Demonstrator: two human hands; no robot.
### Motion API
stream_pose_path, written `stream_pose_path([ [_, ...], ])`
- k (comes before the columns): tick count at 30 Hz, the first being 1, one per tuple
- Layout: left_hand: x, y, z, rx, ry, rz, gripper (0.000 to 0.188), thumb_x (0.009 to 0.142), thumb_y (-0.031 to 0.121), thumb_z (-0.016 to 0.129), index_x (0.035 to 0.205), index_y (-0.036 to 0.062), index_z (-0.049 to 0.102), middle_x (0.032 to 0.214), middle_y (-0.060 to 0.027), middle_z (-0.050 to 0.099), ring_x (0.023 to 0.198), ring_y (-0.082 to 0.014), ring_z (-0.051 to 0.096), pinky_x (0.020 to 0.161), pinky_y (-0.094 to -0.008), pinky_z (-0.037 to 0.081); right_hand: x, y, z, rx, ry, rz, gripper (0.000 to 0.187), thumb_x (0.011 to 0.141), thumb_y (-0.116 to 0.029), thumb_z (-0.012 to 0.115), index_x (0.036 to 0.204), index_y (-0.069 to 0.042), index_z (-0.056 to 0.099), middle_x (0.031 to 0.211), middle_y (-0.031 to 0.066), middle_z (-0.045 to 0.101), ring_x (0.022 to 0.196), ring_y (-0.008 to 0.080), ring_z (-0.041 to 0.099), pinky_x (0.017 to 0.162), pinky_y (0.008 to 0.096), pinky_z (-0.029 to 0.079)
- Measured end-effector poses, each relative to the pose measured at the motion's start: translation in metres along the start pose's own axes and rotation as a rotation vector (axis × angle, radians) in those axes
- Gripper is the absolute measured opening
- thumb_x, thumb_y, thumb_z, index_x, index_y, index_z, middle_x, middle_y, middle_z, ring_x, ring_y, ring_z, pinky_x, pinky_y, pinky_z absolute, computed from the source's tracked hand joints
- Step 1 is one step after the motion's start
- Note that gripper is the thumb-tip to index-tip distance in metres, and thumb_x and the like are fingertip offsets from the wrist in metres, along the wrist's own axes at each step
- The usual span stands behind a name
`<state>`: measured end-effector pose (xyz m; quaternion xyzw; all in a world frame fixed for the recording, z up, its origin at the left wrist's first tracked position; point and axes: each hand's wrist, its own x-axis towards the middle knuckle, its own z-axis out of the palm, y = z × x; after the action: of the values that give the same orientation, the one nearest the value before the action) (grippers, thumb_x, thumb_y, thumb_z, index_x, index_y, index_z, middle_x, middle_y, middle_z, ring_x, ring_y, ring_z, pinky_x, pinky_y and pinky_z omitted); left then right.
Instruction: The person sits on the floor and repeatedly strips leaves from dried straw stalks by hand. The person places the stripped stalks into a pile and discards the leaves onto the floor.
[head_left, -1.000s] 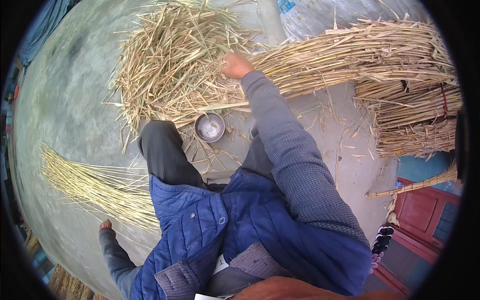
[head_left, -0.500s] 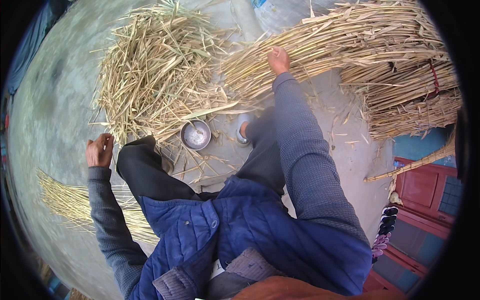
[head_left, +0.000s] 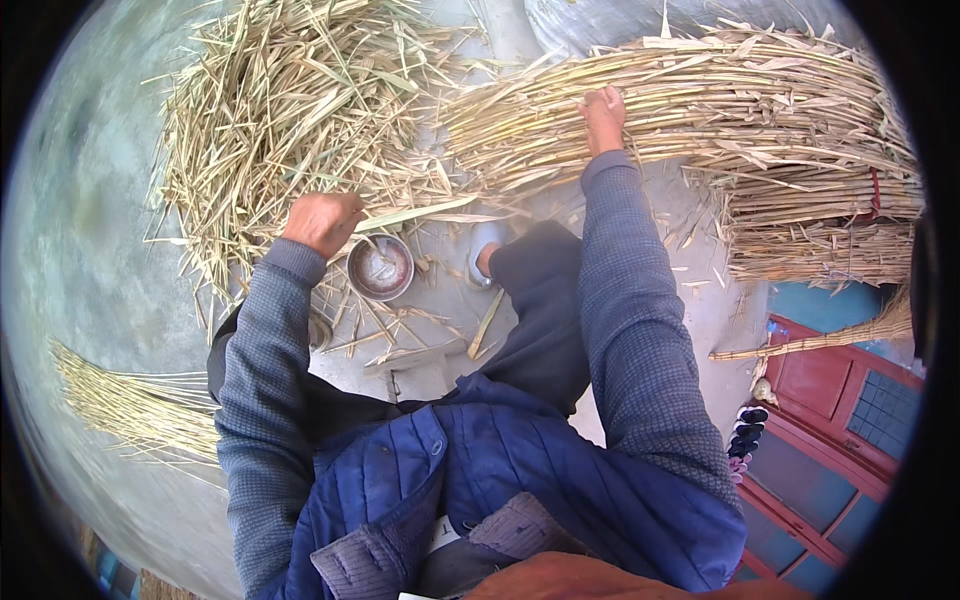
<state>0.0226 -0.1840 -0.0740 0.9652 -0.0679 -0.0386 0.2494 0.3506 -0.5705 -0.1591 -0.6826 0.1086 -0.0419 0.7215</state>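
Our right hand point(head_left: 603, 115) curls over the long bed of tan dried stalks point(head_left: 760, 105); we cannot tell whether it pinches any. Our left hand point(head_left: 323, 222) is curled too, its grip hidden, just beside the round grey metal bowl point(head_left: 380, 283). Beyond it lies a loose heap of pale dry leaves point(head_left: 270, 130); thin yellow stalks point(head_left: 130, 400) fan out leftward.

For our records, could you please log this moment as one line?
left hand: near metal bowl, grip unclear | right hand: over stalk bundle, contact unclear | straw pile: beyond bowl | pale stalks: on floor, left
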Motion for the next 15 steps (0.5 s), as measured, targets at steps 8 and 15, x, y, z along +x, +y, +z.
stream_pose_path([
  [8,-0.009,-0.02,-0.024,0.048,-0.032,0.03,0.019,0.088,0.021,0.066,0.095,0.004,0.06,0.074,-0.0199,0.062,0.074,-0.041,0.063,0.065,-0.0502,0.048,-0.003,-0.014,0.02,0.213,0.044,0.252,0.013,0.092,-0.008,0.07,0.102,-0.003,0.063,0.089,0.0067,0.068,0.077,0.0141,0.066,0.072,0.0272,0.056],
  [15,-0.022,-0.047,-0.046,0.094,0.057,-0.117,0.021,0.086,0.022,0.068,0.095,0.0037,0.062,0.08,-0.0201,0.063,0.078,-0.0405,0.062,0.067,-0.0482,0.048,-0.044,-0.053,0.066,-0.133,-0.206,0.037,0.02,0.095,-0.016,0.069,0.099,0.002,0.061,0.09,0.0091,0.069,0.082,0.0173,0.071,0.072,0.0261,0.058],
])
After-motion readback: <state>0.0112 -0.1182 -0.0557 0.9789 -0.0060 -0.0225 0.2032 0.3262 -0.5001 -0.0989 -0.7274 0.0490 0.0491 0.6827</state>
